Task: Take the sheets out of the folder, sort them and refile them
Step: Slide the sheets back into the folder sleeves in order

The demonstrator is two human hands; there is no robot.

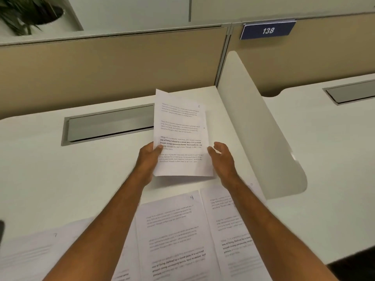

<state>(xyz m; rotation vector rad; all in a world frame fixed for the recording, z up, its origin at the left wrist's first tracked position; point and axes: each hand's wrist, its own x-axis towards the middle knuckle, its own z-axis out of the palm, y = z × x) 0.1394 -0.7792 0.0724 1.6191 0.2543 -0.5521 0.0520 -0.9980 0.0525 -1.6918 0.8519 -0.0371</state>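
My left hand [149,157] pinches the lower left edge of a printed sheet [180,126] with a handwritten 6 at its top right corner, raised above the desk. My right hand [222,157] is beside the sheet's right edge, thumb touching the paper, fingers loosely spread. Below, flat on the white desk [60,179], lie other printed sheets: one marked 9 [174,236] in the middle, one [229,230] to its right under my right forearm, and a blurred one [30,254] at the lower left. No folder is in view.
A grey cable tray slot [107,126] is set into the desk behind the held sheet. A white divider panel [253,122] stands to the right, a beige partition [111,67] behind. A blue sign reading 138 [267,30] hangs at top right, a plant [28,11] at top left.
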